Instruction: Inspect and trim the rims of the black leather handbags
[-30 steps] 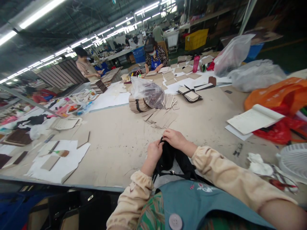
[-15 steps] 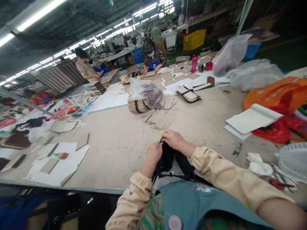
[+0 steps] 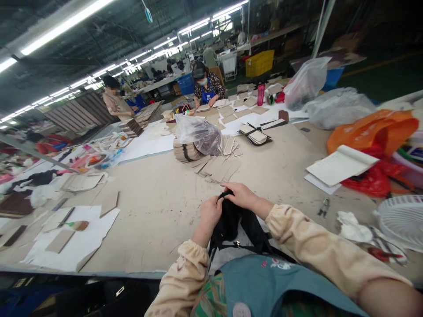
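One large counter (image 3: 142, 198) is cut off at the left, and one teal apron (image 3: 246, 275), cut off at the bottom, hides the lower part of one black piece (image 3: 229, 224), which is at the counter's near edge and whose full shape I cannot make out. One white fan (image 3: 398, 220) is cut off by the right edge. The person's two hands, left hand (image 3: 210, 213) and right hand (image 3: 243, 196), each have a closed grip on the piece's upper edge, some fingertips hidden, while one pair of pliers (image 3: 324, 207) lies well apart.
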`<state>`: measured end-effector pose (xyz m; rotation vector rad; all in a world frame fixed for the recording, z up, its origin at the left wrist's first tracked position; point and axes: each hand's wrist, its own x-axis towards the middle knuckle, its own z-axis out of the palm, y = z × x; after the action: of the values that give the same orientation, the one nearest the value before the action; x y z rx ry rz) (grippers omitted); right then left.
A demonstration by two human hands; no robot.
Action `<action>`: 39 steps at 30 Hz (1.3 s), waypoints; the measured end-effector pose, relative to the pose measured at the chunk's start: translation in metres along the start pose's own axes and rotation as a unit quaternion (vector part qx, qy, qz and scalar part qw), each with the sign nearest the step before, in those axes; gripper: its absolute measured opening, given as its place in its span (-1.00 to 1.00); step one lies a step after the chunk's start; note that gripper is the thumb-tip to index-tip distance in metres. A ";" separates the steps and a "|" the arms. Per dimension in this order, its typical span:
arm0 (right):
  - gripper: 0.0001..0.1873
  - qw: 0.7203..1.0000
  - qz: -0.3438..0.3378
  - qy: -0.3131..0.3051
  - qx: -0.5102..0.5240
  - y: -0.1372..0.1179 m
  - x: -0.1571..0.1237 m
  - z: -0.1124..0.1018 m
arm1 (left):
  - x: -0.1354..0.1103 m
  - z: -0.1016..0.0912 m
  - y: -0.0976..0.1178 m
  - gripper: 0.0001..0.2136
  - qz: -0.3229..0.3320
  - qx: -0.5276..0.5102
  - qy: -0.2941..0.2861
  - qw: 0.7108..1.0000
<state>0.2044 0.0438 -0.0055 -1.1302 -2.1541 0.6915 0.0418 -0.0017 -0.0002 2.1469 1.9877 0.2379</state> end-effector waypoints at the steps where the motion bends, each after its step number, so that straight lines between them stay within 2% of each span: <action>1: -0.56 1.000 0.005 -0.001 0.001 0.001 0.000 0.000 | 0.001 0.000 0.000 -0.66 0.002 -0.003 -0.003 1.000; 7: -0.59 1.000 0.022 -0.010 -0.005 0.005 0.001 0.000 | 0.005 -0.005 0.001 -0.66 -0.019 0.035 -0.027 0.999; 12: -0.67 1.000 0.008 -0.014 -0.018 0.008 0.003 0.002 | 0.004 -0.005 0.003 -0.67 -0.018 0.060 -0.018 0.998; 22: -0.71 1.000 -0.001 -0.017 -0.026 0.012 0.004 0.003 | 0.008 -0.002 0.002 -0.68 0.013 -0.002 -0.008 1.000; 28: -0.70 0.999 0.009 -0.019 -0.026 0.018 0.002 0.001 | 0.014 -0.005 0.005 -0.66 0.012 0.032 -0.031 0.999; 39: -0.77 0.996 0.010 -0.040 -0.076 0.012 0.001 0.000 | 0.011 -0.003 0.013 -0.69 -0.007 0.049 -0.021 0.999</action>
<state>0.2100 0.0508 -0.0138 -1.2230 -2.2983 0.5985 0.0549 0.0087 0.0058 2.1761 2.0294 0.0933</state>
